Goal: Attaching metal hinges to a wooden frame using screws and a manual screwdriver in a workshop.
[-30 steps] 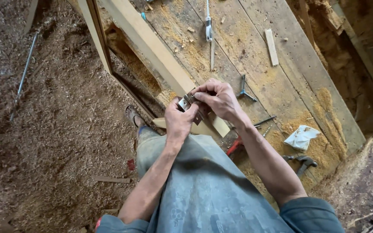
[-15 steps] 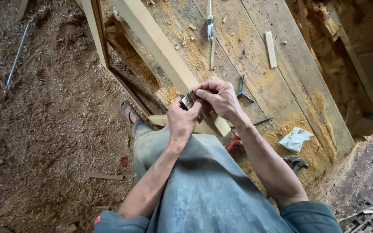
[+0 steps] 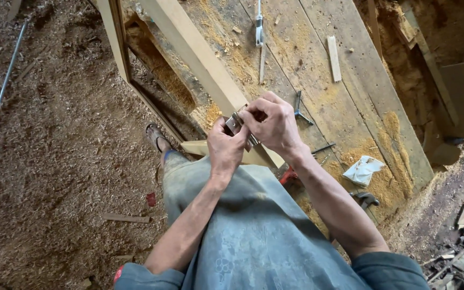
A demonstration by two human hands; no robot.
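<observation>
My left hand point(image 3: 225, 147) and my right hand point(image 3: 271, 124) are together in front of me, both gripping a small shiny metal hinge point(image 3: 236, 123). The right fingers curl over its top, the left thumb presses its side. Most of the hinge is hidden by my fingers. Just beyond the hands lies a long pale wooden beam point(image 3: 197, 53), slanting up to the left across a sawdust-covered plank workbench point(image 3: 361, 96).
On the bench lie a metal chisel-like tool point(image 3: 259, 24), a small wood strip point(image 3: 333, 58), a dark metal tool point(image 3: 299, 109), a crumpled white cloth point(image 3: 363, 170) and a hammer head point(image 3: 367, 200). Sawdust covers the ground at left, with a metal rod point(image 3: 5, 80). My sandalled foot point(image 3: 155, 137) is below.
My hands keep hold of the hinge and have shifted only slightly. The view has drifted a little, so the bench sits lower right.
</observation>
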